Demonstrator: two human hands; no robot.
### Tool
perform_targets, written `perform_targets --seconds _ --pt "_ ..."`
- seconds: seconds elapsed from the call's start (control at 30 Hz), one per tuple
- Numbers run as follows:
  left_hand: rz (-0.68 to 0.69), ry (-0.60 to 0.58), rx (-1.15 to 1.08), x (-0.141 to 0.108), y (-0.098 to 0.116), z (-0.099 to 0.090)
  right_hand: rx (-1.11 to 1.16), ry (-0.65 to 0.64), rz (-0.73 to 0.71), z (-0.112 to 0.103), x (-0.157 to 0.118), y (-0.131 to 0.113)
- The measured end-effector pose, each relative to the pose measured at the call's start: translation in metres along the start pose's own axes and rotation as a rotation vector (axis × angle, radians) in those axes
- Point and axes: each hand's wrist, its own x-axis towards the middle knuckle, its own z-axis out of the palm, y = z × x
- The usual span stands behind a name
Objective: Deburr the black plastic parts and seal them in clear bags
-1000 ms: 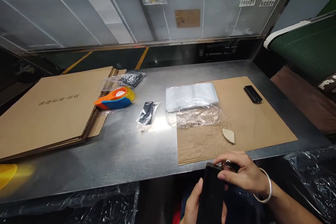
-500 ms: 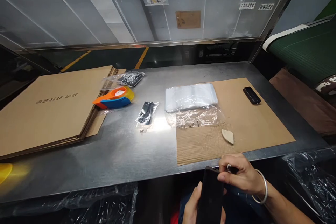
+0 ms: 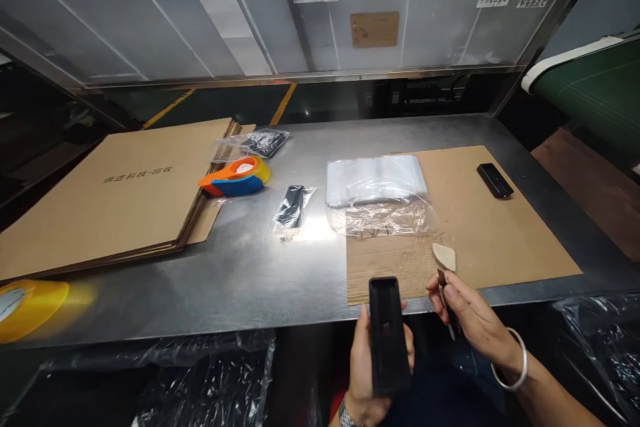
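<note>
A long black tray-like case (image 3: pixel 389 340) rests in my left hand (image 3: pixel 361 363), its hollow side facing up and my fingers wrapped round both sides. My right hand (image 3: pixel 473 317), with a pale bangle at the wrist, pinches a thin tool (image 3: pixel 443 287) with a metallic blade pointing down, a little to the right of the case. Just above the right hand, a cream wedge-shaped piece (image 3: pixel 444 257) lies on the cardboard sheet (image 3: pixel 510 233). Another black case (image 3: pixel 495 181) lies near that sheet's right edge.
Clear plastic bags (image 3: pixel 376 180) lie on the cardboard. Left of them is a bagged black item (image 3: pixel 293 207), then an orange and blue tape dispenser (image 3: pixel 235 178) beside stacked cardboard (image 3: pixel 115 193). A yellow tape roll (image 3: pixel 37 307) sits at the table's left front.
The case in my left hand has moved up and turned so its hollow side shows. My right hand has drawn away to the right with the tool. The view has shifted slightly.
</note>
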Motion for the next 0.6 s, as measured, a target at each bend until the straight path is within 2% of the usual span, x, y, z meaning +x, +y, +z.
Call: perform_targets --seconds 0.17,0.23,0.33,0.47,0.6 --pt "0.338 0.116 -0.004 0.003 0.023 0.013 -0.161 -0.347 0.084 0.018 -0.014 -0.013" --pt "0.428 0.147 0.005 0.003 0.026 0.015 -0.273 -0.427 0.112 0.026 -0.018 -0.021" --pt "0.523 0.172 0.021 0.004 0.027 0.017 -0.368 -0.483 0.126 0.037 -0.021 -0.032" --pt "0.612 0.205 0.037 0.004 0.025 0.016 -0.311 -0.503 0.189 0.046 -0.019 -0.039" --pt "0.635 0.208 0.044 0.004 0.024 0.015 -0.283 -0.538 0.234 0.048 -0.017 -0.039"
